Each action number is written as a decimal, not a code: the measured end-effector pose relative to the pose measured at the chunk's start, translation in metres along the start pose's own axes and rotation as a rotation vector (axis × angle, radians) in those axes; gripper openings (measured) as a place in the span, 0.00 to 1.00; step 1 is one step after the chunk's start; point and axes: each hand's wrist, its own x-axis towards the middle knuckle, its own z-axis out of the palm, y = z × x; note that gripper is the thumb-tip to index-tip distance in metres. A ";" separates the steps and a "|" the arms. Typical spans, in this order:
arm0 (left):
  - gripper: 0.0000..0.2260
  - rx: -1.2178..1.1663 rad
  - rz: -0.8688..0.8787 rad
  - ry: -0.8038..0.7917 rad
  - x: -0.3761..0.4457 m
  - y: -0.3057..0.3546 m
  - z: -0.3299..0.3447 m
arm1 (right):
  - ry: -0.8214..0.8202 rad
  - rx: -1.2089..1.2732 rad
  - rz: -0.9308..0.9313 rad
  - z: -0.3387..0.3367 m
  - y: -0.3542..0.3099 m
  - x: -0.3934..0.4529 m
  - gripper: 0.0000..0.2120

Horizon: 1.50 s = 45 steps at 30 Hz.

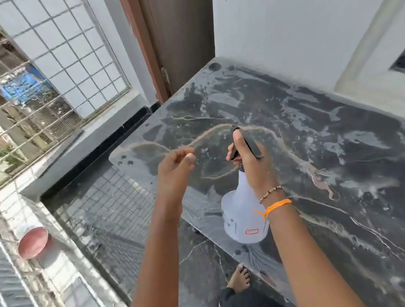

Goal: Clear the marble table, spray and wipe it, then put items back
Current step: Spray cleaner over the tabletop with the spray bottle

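While the right hand (246, 158) grips the spray bottle (243, 214) by its black trigger head, held over the wet marble tabletop (324, 153) near its left edge, left hand (175, 172) hovers w/ fingers loosely curled, holding nothing.

Table (322, 138) fills the right half of my view, its far end against the wall (295, 27), door (181, 28) behind its far left corner. Grille (22, 86) stands well left, beyond a ledge (89, 152). Ball (32, 242) sits low left by the grille. My right hand (251, 162) holds the bottle (242, 214) over the table's left edge; left hand (175, 172) just left of it, apart. My foot (238, 277) is on the floor below, beside the table.
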 end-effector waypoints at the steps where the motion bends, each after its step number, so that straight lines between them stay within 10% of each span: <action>1: 0.06 0.009 0.001 -0.014 0.017 0.005 0.002 | 0.002 0.014 0.019 0.006 -0.001 0.016 0.30; 24: 0.08 -0.036 -0.220 -0.348 0.333 0.002 0.014 | 0.368 0.335 0.750 0.111 0.025 0.251 0.23; 45: 0.08 0.272 -0.273 -0.862 0.250 -0.038 0.092 | 0.696 0.743 0.605 -0.011 0.036 0.147 0.18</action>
